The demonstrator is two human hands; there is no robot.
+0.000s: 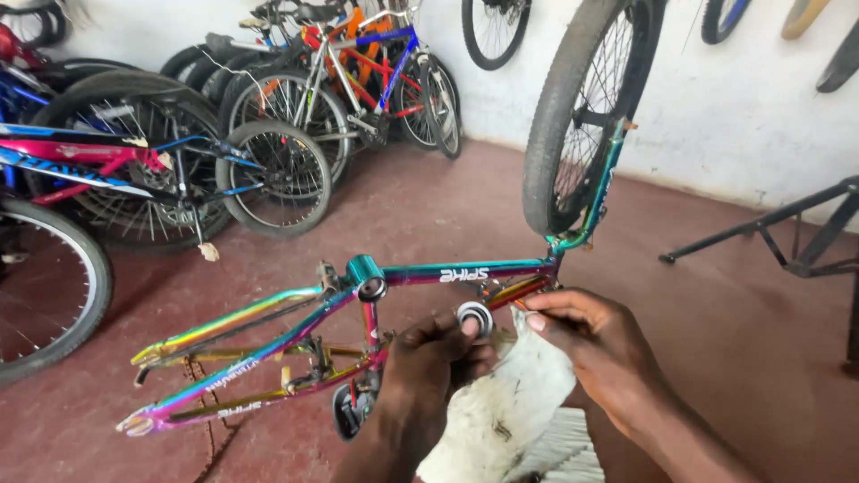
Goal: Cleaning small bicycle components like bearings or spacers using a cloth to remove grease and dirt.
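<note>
While the upside-down bike frame [358, 309] rests on the red floor [734, 340], both hands work just in front of it. Left hand [429, 362]: grip closed, thumb and fingertips pinching a small round metal bearing part [474, 316], silver ring with a dark centre, held up near the frame's down tube. Right hand [595, 349]: fingers pinched shut on the top edge of a dirty white rag [501, 407], fingertips just beside the bearing part. The rag hangs down between the two hands and touches the left palm; can't tell if it wraps the part's underside. The frame is iridescent teal-purple-gold, with the front wheel [582, 107] sticking up in its fork, tyre worn and dusty. Bottom bracket shell [367, 273] open, facing the camera. A pedal [347, 410] shows low, beside the left wrist. Behind left: a row of parked bicycles [268, 116] against the white wall [761, 107]. More wheels hang on that wall. A black metal stand [796, 233] sits at right, well apart.
</note>
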